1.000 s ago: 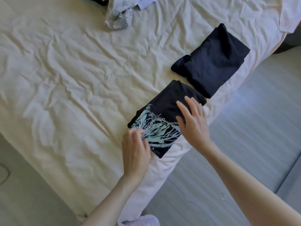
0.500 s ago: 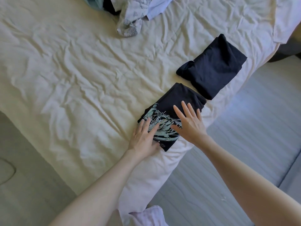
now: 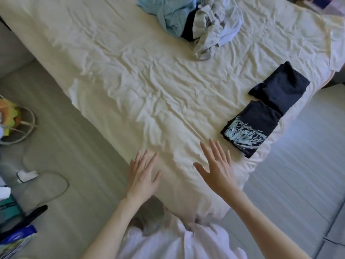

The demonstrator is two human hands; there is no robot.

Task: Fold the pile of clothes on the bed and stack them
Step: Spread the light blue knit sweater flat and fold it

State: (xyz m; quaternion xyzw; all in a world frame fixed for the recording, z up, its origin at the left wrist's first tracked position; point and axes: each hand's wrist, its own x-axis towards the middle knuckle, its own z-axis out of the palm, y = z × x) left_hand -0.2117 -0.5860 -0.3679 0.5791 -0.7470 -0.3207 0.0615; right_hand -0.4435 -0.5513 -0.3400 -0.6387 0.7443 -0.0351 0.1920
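Two folded tops done, loose pile unfolded.
Folded black printed tee at 3 o'clock on the bed, pale graphic up; folded plain dark garment touching it toward 1 o'clock; crumpled blue-grey pile at 12 o'clock.

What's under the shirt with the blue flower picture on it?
Only the cream bedsheet shows around the folded printed shirt, so it lies straight on the bed. Anything tucked beneath or inside its folds is covered.

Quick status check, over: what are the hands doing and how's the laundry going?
Left hand and right hand open, holding nothing. Printed black shirt folded beside plain dark one, not stacked. Unfolded pile waits at far side. Nothing in the way.
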